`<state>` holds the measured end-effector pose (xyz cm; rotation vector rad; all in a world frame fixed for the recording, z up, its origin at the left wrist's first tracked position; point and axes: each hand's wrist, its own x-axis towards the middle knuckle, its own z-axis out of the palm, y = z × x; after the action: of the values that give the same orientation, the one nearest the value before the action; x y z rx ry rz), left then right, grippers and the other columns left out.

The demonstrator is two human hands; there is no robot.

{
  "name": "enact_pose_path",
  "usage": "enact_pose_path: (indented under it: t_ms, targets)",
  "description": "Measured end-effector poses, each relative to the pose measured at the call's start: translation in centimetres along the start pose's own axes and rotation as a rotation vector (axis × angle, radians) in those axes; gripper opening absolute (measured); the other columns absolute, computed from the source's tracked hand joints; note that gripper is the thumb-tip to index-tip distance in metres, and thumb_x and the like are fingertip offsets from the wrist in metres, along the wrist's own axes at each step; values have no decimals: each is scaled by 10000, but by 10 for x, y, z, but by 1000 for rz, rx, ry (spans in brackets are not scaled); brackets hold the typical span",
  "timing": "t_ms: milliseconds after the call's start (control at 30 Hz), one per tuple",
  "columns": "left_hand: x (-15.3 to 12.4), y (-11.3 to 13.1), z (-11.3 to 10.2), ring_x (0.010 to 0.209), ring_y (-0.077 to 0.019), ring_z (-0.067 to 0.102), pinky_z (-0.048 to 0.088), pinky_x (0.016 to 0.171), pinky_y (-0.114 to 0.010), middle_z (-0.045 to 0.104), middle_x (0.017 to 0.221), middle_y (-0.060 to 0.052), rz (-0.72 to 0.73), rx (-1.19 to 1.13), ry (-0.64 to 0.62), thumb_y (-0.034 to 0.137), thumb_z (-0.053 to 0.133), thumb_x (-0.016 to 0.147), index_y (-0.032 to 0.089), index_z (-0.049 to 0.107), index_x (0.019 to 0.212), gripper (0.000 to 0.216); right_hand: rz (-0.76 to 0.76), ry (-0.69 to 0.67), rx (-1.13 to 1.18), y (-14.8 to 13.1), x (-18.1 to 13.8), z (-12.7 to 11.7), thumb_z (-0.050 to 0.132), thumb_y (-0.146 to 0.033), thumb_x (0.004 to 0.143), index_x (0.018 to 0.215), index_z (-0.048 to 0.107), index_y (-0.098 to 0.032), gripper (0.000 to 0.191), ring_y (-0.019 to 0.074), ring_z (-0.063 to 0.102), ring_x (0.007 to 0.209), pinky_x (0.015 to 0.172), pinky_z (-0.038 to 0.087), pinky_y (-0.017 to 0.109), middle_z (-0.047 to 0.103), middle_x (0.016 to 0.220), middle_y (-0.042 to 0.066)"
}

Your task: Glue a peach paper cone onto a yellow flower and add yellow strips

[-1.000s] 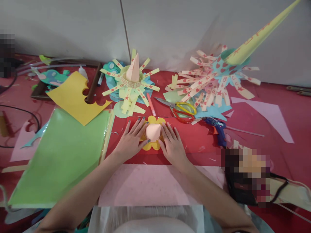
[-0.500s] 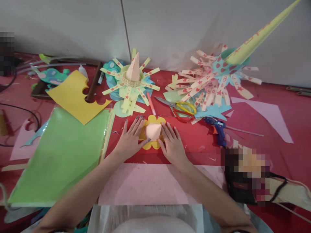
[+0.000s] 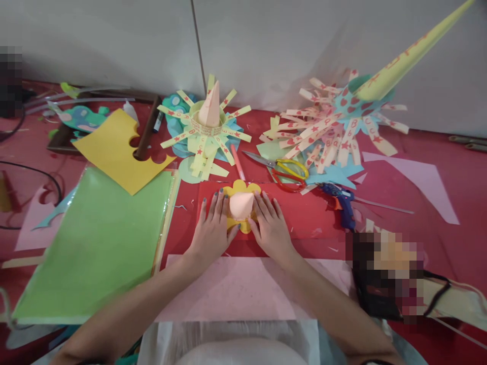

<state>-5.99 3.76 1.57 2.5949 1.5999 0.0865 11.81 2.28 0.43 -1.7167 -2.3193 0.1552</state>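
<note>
**Position.** A small pink paper cone (image 3: 241, 204) stands on a yellow flower cut-out (image 3: 239, 188). The cut-out lies on a red sheet (image 3: 304, 213) at the middle of the table, just far of a pale pink sheet (image 3: 236, 289). The cone's tip leans slightly toward the camera.

**Hands.** The left hand (image 3: 213, 228) lies flat and spread against the left of the cone's base, fingers extended over the flower's petals. The right hand (image 3: 271, 228) mirrors it on the right side, also flat with fingers extended. Neither hand is closed around anything. Both press downward, with the thumbs meeting the cone at its lower rim.

**Handling, as judged.** The cone appears to be rolled from thin card, so it is very light, hollow and easily dented. Its wall would crease under a pinch at mid-height. The soundest hold is low, at the base rim where it meets the flower, with light pressure from both sides. The flower is thin and limp and is best kept flat on the sheet.

**Surroundings.**
- Scissors (image 3: 287, 172) with yellow and red handles lie far right of the hands.
- A blue glue gun (image 3: 342, 203) lies right of the red sheet.
- A pink marker (image 3: 238, 162) lies just far of the flower.
- A green sheet (image 3: 99, 243) lies to the left, with a cut yellow sheet (image 3: 110, 149) overlapping its far edge.
- Two finished strip-and-cone pieces stand against the wall, a smaller one (image 3: 208, 126) and a larger one (image 3: 342, 126).
</note>
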Motion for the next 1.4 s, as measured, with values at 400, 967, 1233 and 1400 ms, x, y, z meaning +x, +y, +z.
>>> enact_pose_path:
  t_ms: [400,967,1233,1400]
  targets:
    - [9,-8,-8,1380,-285,230,49,1136,-543,339,1455,-143,-21,-40,42,463,322,921,70,412,1334,577,11,-30,-19,0,1,-2,325,-336,941,1413,300,-96,531,222,194,1400,1139,207,445,294,1487,87]
    - [17,-19,-3,1373,-270,260,110,1128,-554,283,1488,-98,-19,-107,23,474,422,894,217,444,1338,513,45,-12,44,-1,2,-3,337,-393,934,1435,257,-117,577,233,168,1406,1131,235,455,287,1488,109]
    - [16,-18,-3,1371,-285,259,102,1123,-574,283,1488,-97,-30,-125,26,452,434,892,223,437,1344,507,52,-17,48,-2,3,-4,340,-394,932,1434,265,-135,570,250,205,1395,1120,248,477,311,1479,111]
    - [17,-18,-3,1368,-287,267,100,1123,-572,288,1486,-99,-28,-119,27,466,434,889,224,444,1339,511,42,-5,64,-1,2,-3,368,-389,927,1399,336,-92,559,255,227,1388,1129,235,455,334,1467,126]
